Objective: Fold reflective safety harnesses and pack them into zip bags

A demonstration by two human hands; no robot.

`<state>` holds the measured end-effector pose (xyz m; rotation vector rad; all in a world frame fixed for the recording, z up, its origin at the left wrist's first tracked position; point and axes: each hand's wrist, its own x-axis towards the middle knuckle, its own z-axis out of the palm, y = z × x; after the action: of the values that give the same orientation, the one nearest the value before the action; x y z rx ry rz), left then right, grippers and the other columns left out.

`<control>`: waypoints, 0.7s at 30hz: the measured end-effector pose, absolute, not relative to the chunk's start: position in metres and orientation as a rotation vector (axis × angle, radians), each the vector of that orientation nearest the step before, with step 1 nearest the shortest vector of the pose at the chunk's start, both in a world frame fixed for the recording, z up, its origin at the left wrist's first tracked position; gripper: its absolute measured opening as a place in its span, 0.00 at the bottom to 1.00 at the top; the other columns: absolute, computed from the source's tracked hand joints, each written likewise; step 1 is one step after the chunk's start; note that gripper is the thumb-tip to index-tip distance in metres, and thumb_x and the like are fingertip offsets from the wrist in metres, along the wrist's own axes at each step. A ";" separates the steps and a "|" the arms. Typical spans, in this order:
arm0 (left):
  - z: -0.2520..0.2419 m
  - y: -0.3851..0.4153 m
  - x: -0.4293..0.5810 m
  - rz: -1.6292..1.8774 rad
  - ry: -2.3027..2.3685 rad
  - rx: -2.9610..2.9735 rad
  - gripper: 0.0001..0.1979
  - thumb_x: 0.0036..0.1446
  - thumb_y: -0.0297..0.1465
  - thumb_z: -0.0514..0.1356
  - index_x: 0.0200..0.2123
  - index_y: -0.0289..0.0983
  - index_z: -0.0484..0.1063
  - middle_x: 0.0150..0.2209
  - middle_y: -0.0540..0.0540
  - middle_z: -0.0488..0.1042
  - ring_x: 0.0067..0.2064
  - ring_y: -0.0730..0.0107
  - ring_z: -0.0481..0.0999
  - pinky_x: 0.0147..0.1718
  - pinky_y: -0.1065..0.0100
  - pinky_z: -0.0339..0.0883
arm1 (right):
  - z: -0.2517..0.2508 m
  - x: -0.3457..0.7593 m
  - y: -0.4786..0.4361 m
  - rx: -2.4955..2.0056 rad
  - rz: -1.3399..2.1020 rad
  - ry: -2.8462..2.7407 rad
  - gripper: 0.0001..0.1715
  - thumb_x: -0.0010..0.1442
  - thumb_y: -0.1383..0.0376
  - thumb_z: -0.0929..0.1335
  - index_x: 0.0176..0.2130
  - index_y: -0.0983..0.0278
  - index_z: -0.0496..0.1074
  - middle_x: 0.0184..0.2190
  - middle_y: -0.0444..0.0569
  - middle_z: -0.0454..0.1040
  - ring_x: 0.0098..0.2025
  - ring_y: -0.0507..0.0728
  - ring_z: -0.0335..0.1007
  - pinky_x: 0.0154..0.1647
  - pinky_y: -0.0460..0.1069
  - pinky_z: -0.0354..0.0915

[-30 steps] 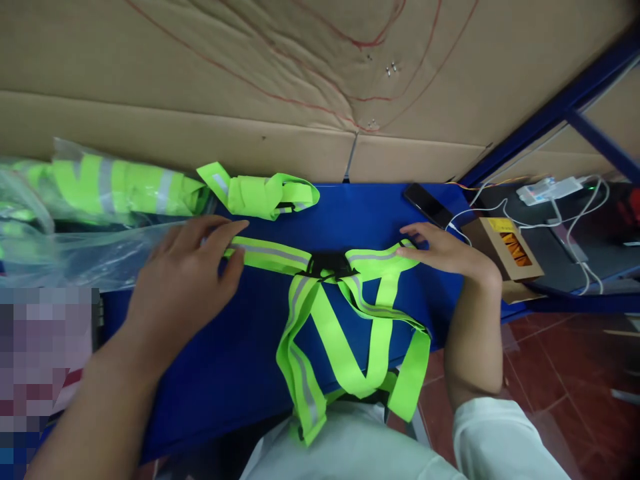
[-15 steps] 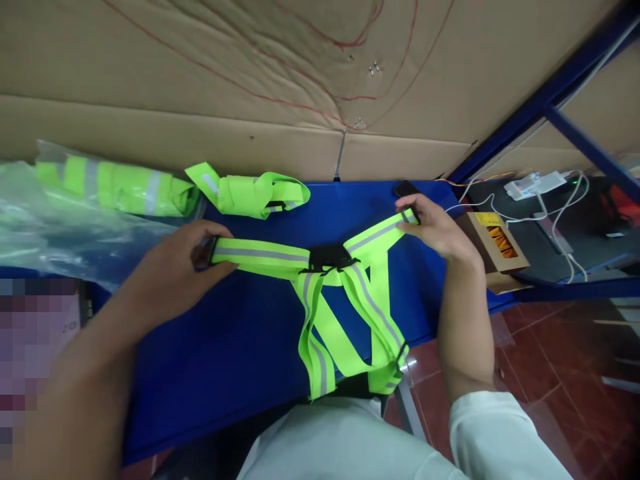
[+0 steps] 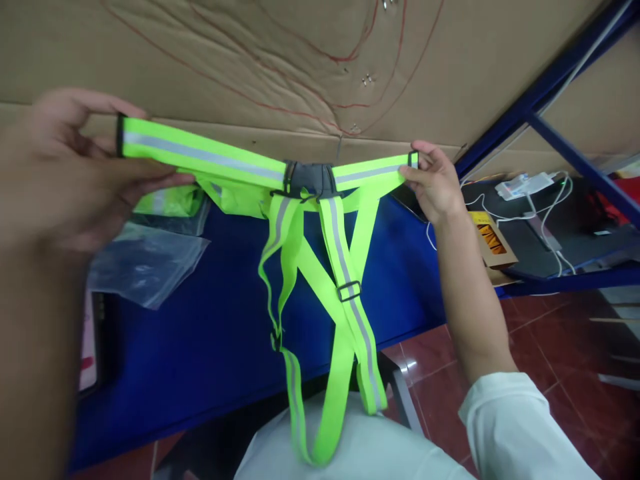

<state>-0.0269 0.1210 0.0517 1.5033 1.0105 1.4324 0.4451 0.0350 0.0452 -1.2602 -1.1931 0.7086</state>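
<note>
Stretched between my hands is a neon yellow-green reflective harness (image 3: 205,155) with grey stripes along its straps. My left hand (image 3: 95,160) pinches the left end of its waist strap, next to a black slider. At the other end my right hand (image 3: 433,177) grips the strap beside a second black slider. A black buckle (image 3: 311,179) joins the waist strap in the middle. From there the shoulder straps (image 3: 345,253) hang down in loops over my lap, crossing each other. Another black slider (image 3: 349,291) sits on one hanging strap.
Behind the harness lie folded neon straps (image 3: 233,199) and a clear plastic bag (image 3: 150,257) on the blue table (image 3: 200,333). A phone (image 3: 90,347) is at the left. A cardboard box (image 3: 493,240), white cables and a power strip (image 3: 524,185) stand right, near a blue frame post.
Both hands have risen and moved apart, the left one furthest, up and leftward. The harness has lifted, its waist strap pulled straighter and its shoulder straps hanging longer.
</note>
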 end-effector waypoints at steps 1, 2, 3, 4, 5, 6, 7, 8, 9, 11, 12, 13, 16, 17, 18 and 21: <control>0.055 0.126 -0.028 1.391 0.924 1.531 0.35 0.43 0.17 0.74 0.56 0.36 0.72 0.37 0.55 0.77 0.43 0.71 0.84 0.44 0.58 0.81 | 0.049 0.447 0.039 -1.265 0.698 -1.200 0.33 0.50 0.62 0.81 0.52 0.53 0.71 0.43 0.43 0.78 0.51 0.59 0.78 0.51 0.58 0.77; 0.059 0.128 -0.028 1.329 0.845 1.550 0.35 0.47 0.16 0.72 0.58 0.37 0.70 0.38 0.56 0.77 0.45 0.72 0.84 0.48 0.56 0.79 | 0.053 0.447 0.042 -1.270 0.692 -1.193 0.32 0.51 0.62 0.80 0.53 0.53 0.71 0.44 0.43 0.78 0.52 0.60 0.78 0.51 0.58 0.77; 0.063 0.127 -0.026 1.273 0.799 1.546 0.34 0.49 0.14 0.69 0.59 0.37 0.69 0.39 0.57 0.76 0.46 0.74 0.83 0.51 0.54 0.77 | 0.055 0.446 0.044 -1.269 0.693 -1.174 0.31 0.51 0.63 0.80 0.53 0.53 0.71 0.45 0.43 0.79 0.52 0.60 0.78 0.53 0.59 0.77; 0.067 0.124 -0.023 1.255 0.807 1.503 0.32 0.50 0.11 0.66 0.58 0.36 0.70 0.40 0.56 0.76 0.47 0.75 0.83 0.54 0.52 0.76 | 0.056 0.445 0.045 -1.261 0.701 -1.149 0.31 0.51 0.64 0.80 0.52 0.54 0.72 0.46 0.43 0.79 0.53 0.59 0.78 0.54 0.59 0.77; 0.070 0.119 -0.019 1.239 0.836 1.441 0.30 0.51 0.10 0.63 0.56 0.35 0.71 0.39 0.56 0.76 0.46 0.75 0.83 0.55 0.51 0.75 | 0.055 0.442 0.045 -1.245 0.717 -1.124 0.29 0.51 0.63 0.80 0.51 0.55 0.72 0.46 0.44 0.79 0.53 0.59 0.78 0.56 0.59 0.76; 0.073 0.113 -0.014 1.231 0.863 1.373 0.27 0.51 0.09 0.61 0.52 0.34 0.72 0.38 0.55 0.75 0.45 0.76 0.83 0.55 0.52 0.76 | 0.054 0.440 0.044 -1.223 0.739 -1.101 0.27 0.50 0.63 0.80 0.49 0.56 0.73 0.47 0.44 0.79 0.54 0.59 0.77 0.58 0.59 0.76; 0.074 0.108 -0.009 1.231 0.889 1.316 0.24 0.51 0.10 0.61 0.50 0.33 0.73 0.37 0.54 0.75 0.43 0.76 0.82 0.54 0.54 0.78 | 0.052 0.437 0.043 -1.200 0.767 -1.082 0.24 0.50 0.61 0.79 0.47 0.57 0.74 0.47 0.45 0.80 0.54 0.59 0.77 0.60 0.58 0.75; 0.075 0.103 -0.005 1.249 0.917 1.276 0.22 0.52 0.11 0.61 0.47 0.34 0.74 0.36 0.53 0.75 0.41 0.77 0.81 0.52 0.57 0.80 | 0.050 0.434 0.041 -1.182 0.794 -1.065 0.22 0.50 0.60 0.79 0.44 0.58 0.75 0.47 0.46 0.80 0.55 0.59 0.77 0.62 0.57 0.74; 0.074 0.099 0.000 1.286 0.948 1.258 0.20 0.52 0.12 0.61 0.47 0.34 0.74 0.34 0.53 0.75 0.39 0.77 0.81 0.50 0.60 0.82 | 0.047 0.431 0.039 -1.176 0.816 -1.048 0.20 0.50 0.58 0.79 0.42 0.59 0.76 0.47 0.46 0.80 0.56 0.59 0.76 0.63 0.56 0.73; 0.070 0.096 0.006 1.399 1.031 1.261 0.22 0.52 0.14 0.64 0.49 0.36 0.74 0.30 0.56 0.73 0.34 0.79 0.79 0.46 0.62 0.83 | 0.042 0.425 0.034 -1.200 0.844 -1.016 0.19 0.50 0.57 0.79 0.40 0.59 0.75 0.47 0.46 0.80 0.55 0.58 0.76 0.63 0.55 0.73; 0.067 0.097 0.008 1.456 1.078 1.266 0.25 0.50 0.14 0.65 0.51 0.37 0.74 0.27 0.58 0.71 0.31 0.80 0.78 0.46 0.60 0.83 | 0.040 0.422 0.031 -1.227 0.854 -1.001 0.19 0.51 0.57 0.78 0.41 0.59 0.75 0.46 0.46 0.79 0.54 0.58 0.76 0.62 0.56 0.74; 0.064 0.097 0.009 1.504 1.123 1.267 0.28 0.48 0.14 0.66 0.52 0.37 0.73 0.24 0.60 0.68 0.28 0.81 0.76 0.46 0.57 0.83 | 0.038 0.419 0.028 -1.259 0.866 -0.988 0.20 0.52 0.57 0.78 0.42 0.58 0.74 0.46 0.46 0.79 0.53 0.58 0.76 0.60 0.56 0.75; 0.059 0.100 0.011 1.545 1.218 1.284 0.33 0.42 0.11 0.66 0.53 0.34 0.72 0.22 0.63 0.64 0.24 0.81 0.72 0.42 0.54 0.83 | 0.035 0.411 0.021 -1.336 0.900 -0.961 0.20 0.55 0.56 0.76 0.46 0.57 0.72 0.46 0.45 0.79 0.48 0.56 0.77 0.52 0.55 0.77; 0.059 0.099 0.012 1.535 1.239 1.301 0.33 0.41 0.10 0.65 0.53 0.34 0.72 0.22 0.62 0.64 0.24 0.81 0.72 0.39 0.57 0.83 | 0.034 0.408 0.019 -1.347 0.902 -0.952 0.20 0.55 0.56 0.76 0.46 0.57 0.72 0.45 0.45 0.79 0.47 0.56 0.77 0.51 0.54 0.77; 0.058 0.098 0.012 1.529 1.254 1.317 0.33 0.41 0.10 0.64 0.52 0.34 0.73 0.23 0.62 0.65 0.24 0.81 0.71 0.37 0.61 0.83 | 0.033 0.406 0.018 -1.349 0.899 -0.944 0.20 0.54 0.57 0.77 0.45 0.57 0.72 0.44 0.44 0.79 0.47 0.55 0.77 0.50 0.53 0.77; 0.060 0.094 0.017 1.558 1.278 1.345 0.32 0.40 0.10 0.63 0.51 0.34 0.72 0.25 0.60 0.67 0.25 0.81 0.71 0.32 0.68 0.79 | 0.033 0.401 0.019 -1.317 0.869 -0.940 0.19 0.53 0.58 0.77 0.43 0.57 0.72 0.41 0.43 0.78 0.45 0.53 0.77 0.51 0.51 0.77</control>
<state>0.0171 0.0944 0.0597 1.3452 1.2781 1.5577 0.4006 0.0192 0.0327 -1.3168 -0.9401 0.8692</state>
